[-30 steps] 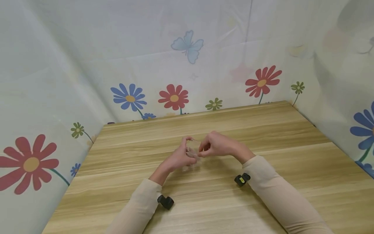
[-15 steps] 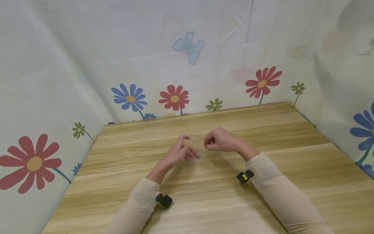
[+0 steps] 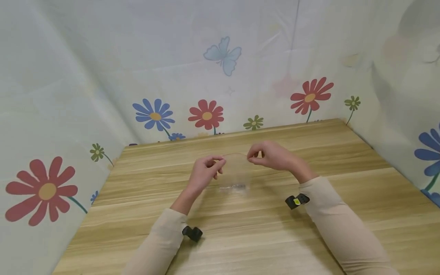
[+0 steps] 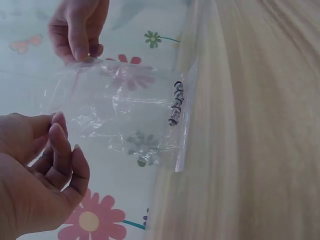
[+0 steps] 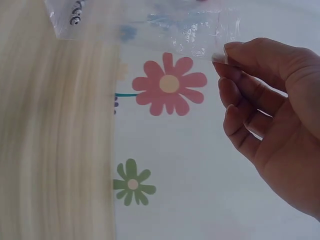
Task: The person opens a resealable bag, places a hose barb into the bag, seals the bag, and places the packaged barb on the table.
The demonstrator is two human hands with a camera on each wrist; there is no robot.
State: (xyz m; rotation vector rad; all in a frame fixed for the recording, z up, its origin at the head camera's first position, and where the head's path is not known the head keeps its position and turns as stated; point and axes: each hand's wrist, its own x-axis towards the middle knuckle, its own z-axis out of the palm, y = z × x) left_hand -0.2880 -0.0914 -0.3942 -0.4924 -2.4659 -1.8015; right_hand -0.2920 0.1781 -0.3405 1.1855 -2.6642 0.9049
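Observation:
Between the two hands hangs a clear plastic zip bag (image 3: 235, 173), upright above the table, its top edge with a thin reddish line. Several small silvery metal pieces with dark rings (image 4: 176, 102) lie in a row along its bottom. The left hand (image 3: 204, 172) pinches one top corner between thumb and forefinger, its other fingers loosely bent. At the opposite top corner, the right hand (image 3: 271, 156) pinches the bag with thumb and forefinger, as the right wrist view also shows. What exactly the metal pieces are is too small to tell.
A wood-grain table (image 3: 144, 225) spreads beneath the hands. White cloth printed with flowers and a butterfly (image 3: 223, 56) hangs behind it and along both sides. Small black devices (image 3: 192, 233) sit at both sleeve cuffs.
The hands have drawn apart, the right one moving up and to the right. The bag, bunched up earlier, now hangs spread out with the metal pieces at its bottom.

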